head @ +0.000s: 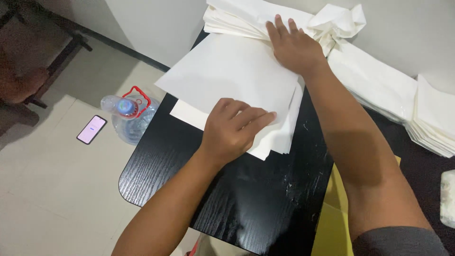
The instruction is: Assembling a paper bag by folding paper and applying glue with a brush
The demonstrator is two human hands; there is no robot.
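A stack of large white paper sheets [227, 76] lies on a black wood-grain table [246, 199]. My left hand [234, 130] rests on the near edge of the top sheet with fingers curled, pinching or pressing the paper. My right hand [294, 47] lies flat with fingers spread on the far part of the stack, next to a further pile of folded white sheets [237, 19]. Neither hand lifts anything off the table.
Crumpled white paper [339, 23] and more white stacks [426, 118] line the table's right side. A yellow sheet [334, 218] hangs at the near right. On the tiled floor at left sit a clear water jug with red handle [128, 114] and a lit phone [91, 129].
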